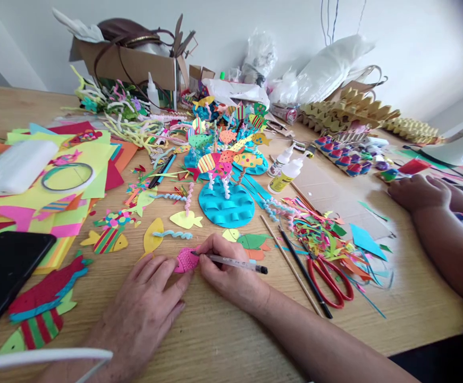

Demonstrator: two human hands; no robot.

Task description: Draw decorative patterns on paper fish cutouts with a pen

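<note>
A small pink paper fish (186,260) with dark scale lines lies on the table between my hands. My right hand (225,271) grips a clear-barrelled pen (239,263), its tip on the fish near the tail side. My left hand (147,298) rests flat, fingers extended, with fingertips touching the fish's left and lower edge. Just above lie a yellow paper fish (153,237) with a blue coiled pipe cleaner (175,234) and a green paper fish (254,240) overlapping an orange one. Behind stands a round blue base (226,205) carrying paper fish on coiled stems.
Red-handled scissors (330,282), a black pencil (306,274) and a wooden stick (291,266) lie right of my hand, near paper scraps (322,236). Glue bottles (285,175) stand behind. A phone (10,276) and coloured paper sit left. Another person's hands (418,191) rest at right.
</note>
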